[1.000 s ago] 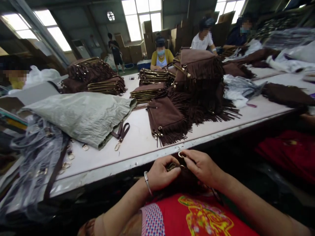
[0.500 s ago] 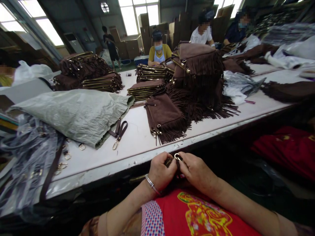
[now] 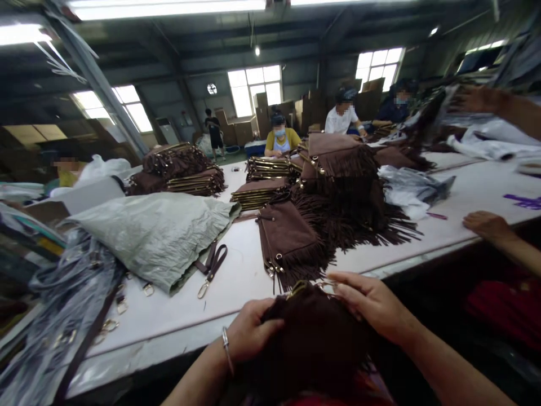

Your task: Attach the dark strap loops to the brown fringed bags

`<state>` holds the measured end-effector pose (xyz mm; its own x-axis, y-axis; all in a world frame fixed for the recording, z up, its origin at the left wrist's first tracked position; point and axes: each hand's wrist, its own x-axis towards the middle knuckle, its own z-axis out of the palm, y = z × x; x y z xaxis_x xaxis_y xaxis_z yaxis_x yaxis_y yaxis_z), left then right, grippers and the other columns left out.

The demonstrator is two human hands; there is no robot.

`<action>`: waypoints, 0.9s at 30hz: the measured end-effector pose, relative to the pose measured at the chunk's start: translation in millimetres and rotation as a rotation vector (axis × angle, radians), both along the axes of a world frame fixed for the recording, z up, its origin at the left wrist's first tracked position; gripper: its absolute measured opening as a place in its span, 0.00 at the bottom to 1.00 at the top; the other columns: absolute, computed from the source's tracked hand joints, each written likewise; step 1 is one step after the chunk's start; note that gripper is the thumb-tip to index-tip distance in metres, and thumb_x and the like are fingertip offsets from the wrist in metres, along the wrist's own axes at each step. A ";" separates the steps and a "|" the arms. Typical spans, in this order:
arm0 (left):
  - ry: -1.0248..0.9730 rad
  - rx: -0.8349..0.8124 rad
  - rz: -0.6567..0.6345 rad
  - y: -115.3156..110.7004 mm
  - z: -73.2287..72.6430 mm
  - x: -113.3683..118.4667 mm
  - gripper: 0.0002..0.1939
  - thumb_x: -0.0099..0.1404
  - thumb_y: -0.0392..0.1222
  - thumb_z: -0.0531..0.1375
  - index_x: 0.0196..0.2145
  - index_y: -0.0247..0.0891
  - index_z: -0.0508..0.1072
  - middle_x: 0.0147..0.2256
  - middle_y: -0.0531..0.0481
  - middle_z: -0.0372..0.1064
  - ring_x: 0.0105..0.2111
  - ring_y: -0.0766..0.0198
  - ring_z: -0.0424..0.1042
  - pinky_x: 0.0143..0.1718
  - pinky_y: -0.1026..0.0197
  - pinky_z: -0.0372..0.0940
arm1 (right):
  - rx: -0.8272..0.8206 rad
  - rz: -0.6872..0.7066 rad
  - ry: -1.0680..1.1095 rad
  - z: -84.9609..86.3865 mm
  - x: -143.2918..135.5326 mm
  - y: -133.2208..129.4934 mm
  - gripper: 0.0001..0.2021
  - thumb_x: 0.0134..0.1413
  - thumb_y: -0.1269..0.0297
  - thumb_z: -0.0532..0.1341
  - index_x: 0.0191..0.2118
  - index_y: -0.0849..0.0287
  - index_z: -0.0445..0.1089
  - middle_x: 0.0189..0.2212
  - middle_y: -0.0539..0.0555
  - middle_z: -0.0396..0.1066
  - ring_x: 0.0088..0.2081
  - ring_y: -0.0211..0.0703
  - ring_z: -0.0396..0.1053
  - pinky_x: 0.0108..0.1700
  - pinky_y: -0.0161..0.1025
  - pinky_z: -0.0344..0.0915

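A dark brown fringed bag (image 3: 313, 332) is held up in front of my lap, at the table's near edge. My left hand (image 3: 256, 330) grips its left side, thumb over the front. On the upper right corner my right hand (image 3: 367, 301) is closed, beside a gold metal clasp (image 3: 327, 286). Gold trim shows along the bag's top; its lower part is lost in shadow. Just beyond lies a small stack of brown fringed bags (image 3: 289, 237) with gold rings. A wrist strap (image 3: 213, 265) with a gold clip rests left of that stack.
A large heap of fringed bags (image 3: 342, 169) stands mid-table, with more bags (image 3: 177, 169) at the back left. Grey-green wrapping (image 3: 156, 231) and plastic-wrapped straps (image 3: 76, 304) cover the left. At right, a co-worker's hand (image 3: 486, 224) rests on the table edge. Other people sit across.
The bag has come up from my lap into view, and my hands have moved apart onto its two sides. My view has tilted up. A co-worker's arms have appeared at right.
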<state>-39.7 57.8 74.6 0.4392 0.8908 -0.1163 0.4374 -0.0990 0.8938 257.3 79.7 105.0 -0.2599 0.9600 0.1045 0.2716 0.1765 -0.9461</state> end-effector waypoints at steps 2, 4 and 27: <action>-0.209 0.001 0.133 25.0 21.3 1.1 0.13 0.61 0.46 0.61 0.40 0.35 0.76 0.36 0.49 0.76 0.35 0.59 0.73 0.37 0.60 0.67 | -0.040 -0.155 0.209 -10.4 13.0 16.2 0.25 0.57 0.47 0.60 0.55 0.57 0.70 0.47 0.59 0.76 0.46 0.50 0.74 0.49 0.45 0.71; -0.324 0.029 0.314 63.0 41.6 6.8 0.18 0.62 0.50 0.61 0.43 0.33 0.75 0.36 0.46 0.77 0.34 0.57 0.75 0.36 0.58 0.69 | -0.042 -0.313 0.311 -22.3 24.4 30.3 0.28 0.56 0.45 0.60 0.56 0.57 0.69 0.49 0.60 0.75 0.46 0.50 0.74 0.48 0.45 0.72; 0.771 0.279 0.730 129.1 -19.7 -123.6 0.06 0.57 0.31 0.61 0.34 0.33 0.76 0.41 0.36 0.72 0.50 0.45 0.69 0.53 0.45 0.63 | -0.026 -0.219 -0.228 -127.6 -11.5 45.9 0.22 0.50 0.44 0.59 0.43 0.53 0.78 0.43 0.55 0.79 0.44 0.51 0.77 0.44 0.40 0.76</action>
<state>-163.3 186.9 54.9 -0.3082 0.9446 0.1131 0.9048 0.2543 0.3415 245.8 125.6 -22.5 -0.0603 0.9973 0.0424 0.5060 0.0672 -0.8599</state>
